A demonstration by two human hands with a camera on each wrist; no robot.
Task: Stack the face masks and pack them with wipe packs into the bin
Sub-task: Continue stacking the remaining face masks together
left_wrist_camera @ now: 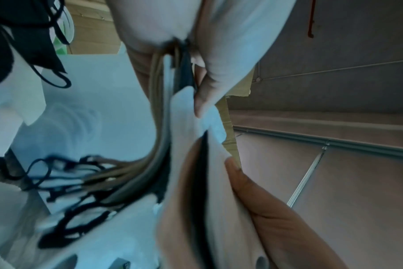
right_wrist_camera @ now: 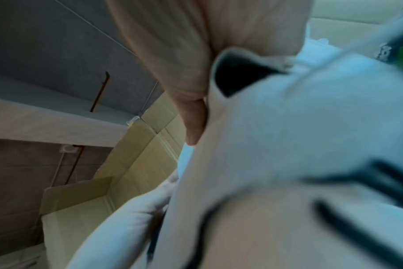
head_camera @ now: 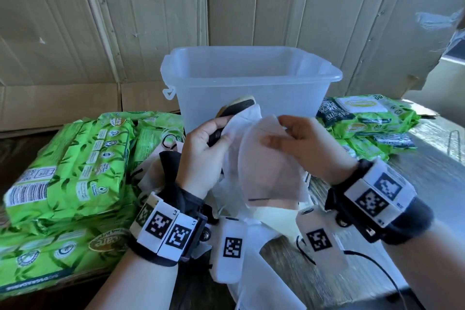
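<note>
Flanking bin (head_camera: 251, 83), green wipe packs (head_camera: 73, 158), hands (head_camera: 203, 156) holding masks (head_camera: 266, 166)

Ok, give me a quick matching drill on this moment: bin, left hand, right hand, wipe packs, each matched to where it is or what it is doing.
Things:
1. bin
2. left hand
3. right hand
4. wipe packs

States:
A. pinches a single white mask
B. piled on both sides of the table
C. grips a stack of masks
D. stands upright behind the hands

Pairs: 1-D, 2-C, 3-A, 4-B
</note>
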